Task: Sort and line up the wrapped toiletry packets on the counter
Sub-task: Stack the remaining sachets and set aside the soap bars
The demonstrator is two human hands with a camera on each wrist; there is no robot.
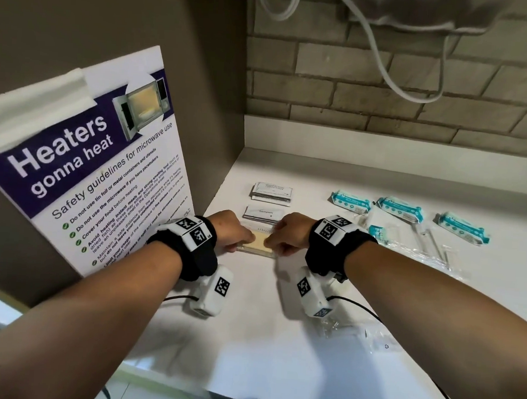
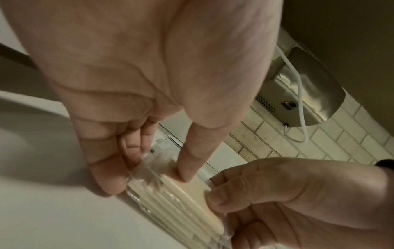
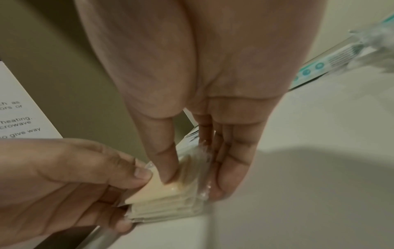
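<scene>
A stack of cream soap packets (image 1: 258, 242) in clear wrap lies on the white counter (image 1: 277, 354), in front of the other stacks. My left hand (image 1: 247, 240) pinches its left end, thumb on top and fingers against the end (image 2: 147, 182). My right hand (image 1: 273, 243) pinches the right end the same way (image 3: 196, 182). Behind it lie a toothpaste sachet stack (image 1: 263, 214) and a shampoo sachet stack (image 1: 272, 192). To the right sit three teal packets (image 1: 400, 209) in a row.
A microwave safety poster (image 1: 88, 164) leans on the brown cabinet side at my left. Clear-wrapped toothbrushes (image 1: 423, 246) lie right of my right wrist, loose clear wrap (image 1: 365, 332) nearer me. A steel hand dryer (image 2: 298, 94) with a white cord hangs on the brick wall.
</scene>
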